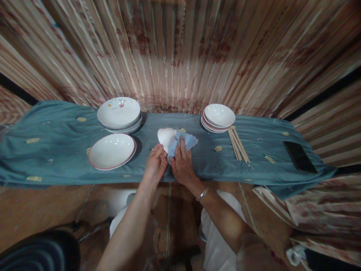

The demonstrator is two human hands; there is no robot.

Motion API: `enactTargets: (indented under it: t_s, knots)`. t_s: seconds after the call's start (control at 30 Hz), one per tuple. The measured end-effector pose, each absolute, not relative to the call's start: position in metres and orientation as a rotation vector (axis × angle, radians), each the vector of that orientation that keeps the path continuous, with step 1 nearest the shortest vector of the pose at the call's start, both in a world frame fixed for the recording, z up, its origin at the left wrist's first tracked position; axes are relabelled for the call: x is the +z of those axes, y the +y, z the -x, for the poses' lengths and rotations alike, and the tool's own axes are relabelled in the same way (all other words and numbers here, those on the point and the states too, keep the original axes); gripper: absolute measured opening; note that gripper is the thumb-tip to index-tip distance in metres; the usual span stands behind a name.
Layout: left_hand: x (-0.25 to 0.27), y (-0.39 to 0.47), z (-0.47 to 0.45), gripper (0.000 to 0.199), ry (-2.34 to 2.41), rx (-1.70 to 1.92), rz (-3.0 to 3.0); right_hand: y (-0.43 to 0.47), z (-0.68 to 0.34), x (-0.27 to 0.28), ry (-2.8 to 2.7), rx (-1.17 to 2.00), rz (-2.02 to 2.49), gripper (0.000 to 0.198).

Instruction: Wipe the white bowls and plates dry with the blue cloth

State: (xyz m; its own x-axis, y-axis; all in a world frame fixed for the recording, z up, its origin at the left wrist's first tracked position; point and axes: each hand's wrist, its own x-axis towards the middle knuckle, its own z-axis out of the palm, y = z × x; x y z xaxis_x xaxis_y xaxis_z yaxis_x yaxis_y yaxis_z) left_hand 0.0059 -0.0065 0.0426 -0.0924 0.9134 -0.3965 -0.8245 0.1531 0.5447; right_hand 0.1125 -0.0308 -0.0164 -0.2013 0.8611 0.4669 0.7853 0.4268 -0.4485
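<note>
Tilted above the middle of the table is a small white bowl [165,137], its right part hidden by a light blue cloth [191,141]. My left hand [156,162] pinches the bowl's near left edge between thumb and fingers. My right hand [182,164] presses the cloth against the bowl, with the fingers bent over it and pointing away from me. The cloth's loose end sticks out to the right of these fingers. Both hands are close together near the table's front edge.
Left stand stacked flower-patterned plates [118,113] and, nearer me, a red-rimmed deep dish [113,151]. Stacked bowls [219,115] stand back right, beside wooden chopsticks [239,145]. A black phone [300,157] lies far right on the green tablecloth [62,150]. A curtain [169,56] hangs behind.
</note>
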Motion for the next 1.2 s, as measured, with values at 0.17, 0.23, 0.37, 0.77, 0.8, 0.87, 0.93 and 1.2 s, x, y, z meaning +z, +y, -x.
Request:
enactTargets:
  t_s: [0.17,0.23,0.37,0.77,0.8,0.87,0.93,1.2]
  knots:
    - [0.038,-0.01,-0.008,0.021,0.784,1.45,-0.226,-0.03,-0.114,-0.008,-2.03,0.144,1.41,0.06]
    - [0.037,-0.011,-0.009,0.021,0.794,1.454,-0.238,-0.03,-0.114,-0.005,-2.027,0.146,1.419,0.06]
    - [0.039,-0.014,-0.013,0.021,0.761,1.466,-0.251,-0.03,-0.114,-0.002,-2.005,0.136,1.423,0.06]
    - [0.041,-0.022,-0.014,0.016,0.791,1.384,-0.364,-0.024,-0.116,0.017,-1.969,0.132,1.403,0.056]
    - [0.041,-0.022,-0.015,0.016,0.794,1.376,-0.378,-0.023,-0.116,0.017,-1.97,0.137,1.402,0.056]
    - [0.041,-0.021,-0.016,0.014,0.802,1.372,-0.416,-0.02,-0.118,0.018,-1.963,0.138,1.409,0.055]
    - [0.039,-0.02,-0.016,0.011,0.801,1.377,-0.464,-0.016,-0.121,0.019,-1.945,0.126,1.417,0.054]
    - [0.027,-0.017,-0.013,0.037,0.824,1.354,-0.725,-0.001,-0.134,0.023,-1.847,0.144,1.371,0.054]
